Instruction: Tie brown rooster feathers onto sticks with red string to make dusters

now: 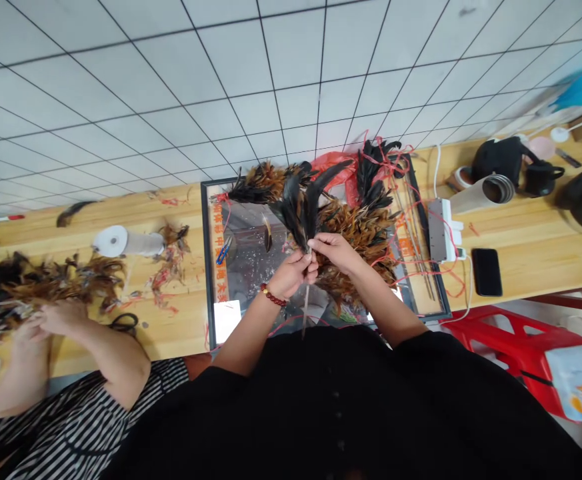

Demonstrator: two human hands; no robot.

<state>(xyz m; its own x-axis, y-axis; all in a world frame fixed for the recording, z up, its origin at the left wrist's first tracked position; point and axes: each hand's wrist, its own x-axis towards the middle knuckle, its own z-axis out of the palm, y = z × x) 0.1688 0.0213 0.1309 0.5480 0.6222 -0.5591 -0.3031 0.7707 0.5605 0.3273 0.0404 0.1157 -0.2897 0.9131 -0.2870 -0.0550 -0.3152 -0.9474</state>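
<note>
Dark feathers (301, 210) fan upward from a thin pale stick (305, 308) in front of my chest. My left hand (293, 272), with a red bead bracelet at the wrist, is closed around the stick just below the feathers. Thumb and fingers of my right hand (335, 251) pinch at the base of the same feathers; what exactly lies between the fingertips is too small to tell. A big heap of brown feathers (358, 230) lies just behind my right hand. One loose feather (268, 235) rests on the framed glass board (243, 230) under my hands.
Blue-handled snips (225, 249) lie at the board's left. More feathers (265, 183) and red plastic string (383, 150) are along its back. To the right are a power strip (439, 230), a phone (487, 272) and a red stool (511, 347). A co-worker's hands (58, 317) handle feathers beyond a string spool (128, 241).
</note>
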